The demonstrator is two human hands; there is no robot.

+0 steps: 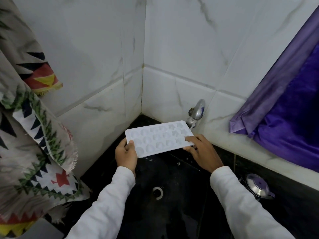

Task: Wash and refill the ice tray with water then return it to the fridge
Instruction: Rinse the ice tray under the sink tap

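1. The left hand (126, 155) grips the left end of the ice tray (158, 138), with the thumb on top and the fingers curled beneath.
2. The right hand (201, 152) pinches the tray's right end, with one finger on top and the others under the near edge.
3. The tray is white with rows of shaped cavities. It is held nearly level above the black sink (181, 213), its far right corner just under the metal tap (196, 112).
4. The drain (158, 192) lies below the tray.
5. A steel lid (259, 186) rests at right, below a purple cloth (284, 109).
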